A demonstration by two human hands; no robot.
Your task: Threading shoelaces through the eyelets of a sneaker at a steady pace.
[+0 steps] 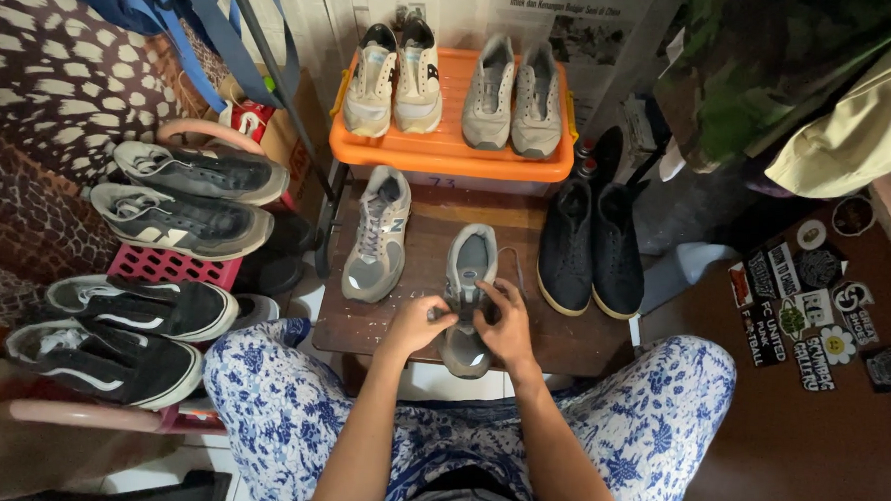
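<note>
- Grey sneaker (469, 282) sits lower centre of frame on a small wooden table (562, 336), toe toward the person, heel toward the top of frame.
- Left hand (415, 324) is pinched on the lace at the sneaker's left side; fingers closed, grip looks light.
- Right hand (509, 321) is closed over the laces (467, 294) at mid-tongue, thumb and fingers together on them.
- Matching grey sneaker (377, 235) lies just beside, to the left, laced, not touched.
- Black sneakers (591, 249) stand to the right; a loose lace end (517, 266) trails toward them.
- Risk: the toe is near the table's front edge. A hard pull toward the person could drag the shoe off onto the lap or floor.
- Risk: uneven tension between the two hands could skew the lacing or pull one end out of an eyelet.
- Risk: the trailing lace end could snag on the black pair.
- Orange crate (450, 151) with two more pairs sits behind, at upper centre, well apart.
</note>
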